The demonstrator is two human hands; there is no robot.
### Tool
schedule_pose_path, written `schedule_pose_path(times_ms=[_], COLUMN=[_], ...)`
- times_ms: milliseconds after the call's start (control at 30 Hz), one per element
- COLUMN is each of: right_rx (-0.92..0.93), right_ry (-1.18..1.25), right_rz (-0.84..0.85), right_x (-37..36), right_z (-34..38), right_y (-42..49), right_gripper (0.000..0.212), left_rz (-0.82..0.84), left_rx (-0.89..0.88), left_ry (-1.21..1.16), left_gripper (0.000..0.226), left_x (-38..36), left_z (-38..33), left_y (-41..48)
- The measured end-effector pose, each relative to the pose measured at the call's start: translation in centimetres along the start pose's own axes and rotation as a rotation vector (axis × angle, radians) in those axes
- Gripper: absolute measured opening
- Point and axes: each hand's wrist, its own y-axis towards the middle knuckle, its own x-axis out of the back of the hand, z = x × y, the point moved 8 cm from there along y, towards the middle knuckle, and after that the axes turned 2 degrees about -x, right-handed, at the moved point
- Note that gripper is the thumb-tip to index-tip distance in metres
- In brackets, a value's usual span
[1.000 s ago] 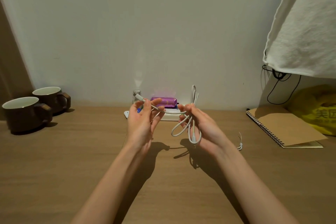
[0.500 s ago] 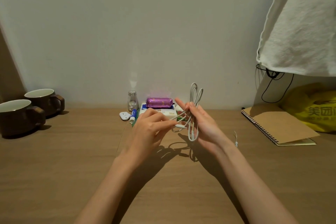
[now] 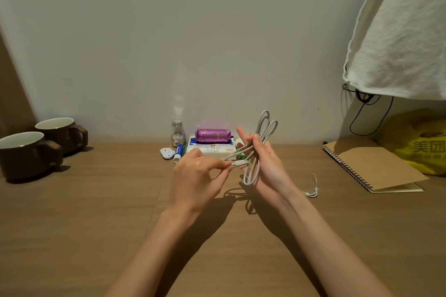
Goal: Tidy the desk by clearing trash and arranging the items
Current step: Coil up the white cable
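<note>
Coiling the white cable (image 3: 263,134) is judged to be the step in hand.

Head view: the right hand (image 3: 270,169) holds the gathered loops upright above the worktop (image 3: 96,224). Its thumb presses the strands against the fingers (image 3: 242,134), so this hand is grasping the bundle. Two loops stand above the fingers and one hangs below them. The left hand (image 3: 198,176) pinches the plug end (image 3: 237,164) between thumb and fingertip, just beside the right palm. A short free run of cable passes from that pinch up to the right thumb.

Recommended procedure:
1. Lead the plug end round the waist of the bundle, just below the right thumb, with the free run taut.
2. Hold the thumb clamp firm until the wrap is seated; a slack clamp would probably let the loops spring apart.
3. Tuck the plug under the final turn. Do not kink the cable at the plug.
4. A small white tie (image 3: 311,191) lies on the worktop to the right of the right wrist. It may serve to fasten the coil, though what it is cannot be told for certain.

Beyond the fingers, against the wall, a tissue pack (image 3: 212,150) carries a purple packet (image 3: 212,135), with a small jar (image 3: 178,132) beside it. Two brown mugs (image 3: 60,132) sit well left of the left hand. A spiral notebook (image 3: 371,166) and a yellow bag (image 3: 420,142) lie well right of the right hand.
</note>
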Motion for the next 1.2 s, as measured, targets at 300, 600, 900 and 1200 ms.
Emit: schedule_pose_path(times_ms=[300,600,900,1200], right_rx=[0.045,0.011,-0.087,0.034], right_ry=[-0.104,-0.017,0.274,0.027], right_rz=[-0.021,0.011,0.103,0.008], right_x=[0.0,-0.8,-2.0,-1.1], right_z=[-0.1,-1.2,-1.8,-1.3], right_y=[0.0,-0.2,-0.2,0.0], right_gripper=[0.020,0.019,0.018,0.018], left_rz=[-0.064,-0.249,-0.375,-0.307], left_rx=[-0.130,-0.038,0.292,0.365], left_ry=[0.201,0.112,-0.290,-0.354], left_gripper=[0.012,0.012,0.023,0.020], left_x=[0.4,1.5,1.5,0.9], left_z=[-0.4,0.0,1.6,2.3], left_y=[-0.3,-0.8,-1.4,-1.1])
